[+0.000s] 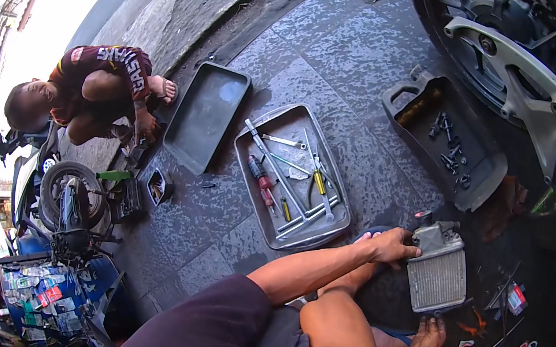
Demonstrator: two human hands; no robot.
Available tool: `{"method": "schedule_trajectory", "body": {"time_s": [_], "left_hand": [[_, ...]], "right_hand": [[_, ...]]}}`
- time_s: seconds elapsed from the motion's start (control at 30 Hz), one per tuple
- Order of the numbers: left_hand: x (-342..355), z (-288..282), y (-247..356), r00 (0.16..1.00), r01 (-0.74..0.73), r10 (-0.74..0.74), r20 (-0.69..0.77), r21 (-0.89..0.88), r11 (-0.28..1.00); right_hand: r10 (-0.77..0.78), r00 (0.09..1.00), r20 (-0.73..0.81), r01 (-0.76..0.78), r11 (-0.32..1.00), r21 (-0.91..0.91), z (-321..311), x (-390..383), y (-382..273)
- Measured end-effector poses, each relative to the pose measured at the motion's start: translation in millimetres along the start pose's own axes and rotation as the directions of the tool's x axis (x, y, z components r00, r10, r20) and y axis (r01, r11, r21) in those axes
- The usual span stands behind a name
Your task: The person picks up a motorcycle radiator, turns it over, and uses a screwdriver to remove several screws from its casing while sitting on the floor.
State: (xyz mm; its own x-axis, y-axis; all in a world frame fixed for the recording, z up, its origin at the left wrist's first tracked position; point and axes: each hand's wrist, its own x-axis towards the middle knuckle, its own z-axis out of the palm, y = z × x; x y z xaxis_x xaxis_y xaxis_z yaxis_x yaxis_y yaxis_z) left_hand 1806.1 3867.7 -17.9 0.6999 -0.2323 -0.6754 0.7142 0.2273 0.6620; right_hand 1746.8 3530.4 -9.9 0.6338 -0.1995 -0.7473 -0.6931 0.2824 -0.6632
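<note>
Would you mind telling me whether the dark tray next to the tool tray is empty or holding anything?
Empty: the dark tray shows only its bare bottom, while the tool tray beside it holds the screwdrivers and wrenches.
</note>
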Motion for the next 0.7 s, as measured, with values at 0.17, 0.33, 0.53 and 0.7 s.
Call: {"method": "schedule_trajectory", "body": {"time_s": [0.17, 0.33, 0.53, 0.7], "left_hand": [[-3.6, 4.7, 5.1, 0.994, -0.039, 0.053, -0.094, 0.149, 0.988], [-19.6, 1.4, -6.0, 0.873, -0.198, 0.38, -0.306, 0.489, 0.85], [-131.2, -60.1, -20.5, 0.627, -0.015, 0.469, -0.621, 0.593, 0.805], [-209.0, -191.7, -56.2, 0.56, 0.491, 0.663, -0.497, 0.843, 0.218]], "right_hand": [[0.002, 1.0, 0.01, -0.002, 1.0, 0.017, 0.8, -6.1, -6.0], [0.008, 1.0, 0.017, -0.008, 1.0, -0.01, 1.7, -3.7, -4.7], [-0.06, 0.998, -0.016, 0.06, 0.998, -0.035, -0.9, -3.1, -0.9], [0.042, 0.984, -0.172, -0.055, 0.996, -0.071, 37.3, -26.7, -21.3]]}}
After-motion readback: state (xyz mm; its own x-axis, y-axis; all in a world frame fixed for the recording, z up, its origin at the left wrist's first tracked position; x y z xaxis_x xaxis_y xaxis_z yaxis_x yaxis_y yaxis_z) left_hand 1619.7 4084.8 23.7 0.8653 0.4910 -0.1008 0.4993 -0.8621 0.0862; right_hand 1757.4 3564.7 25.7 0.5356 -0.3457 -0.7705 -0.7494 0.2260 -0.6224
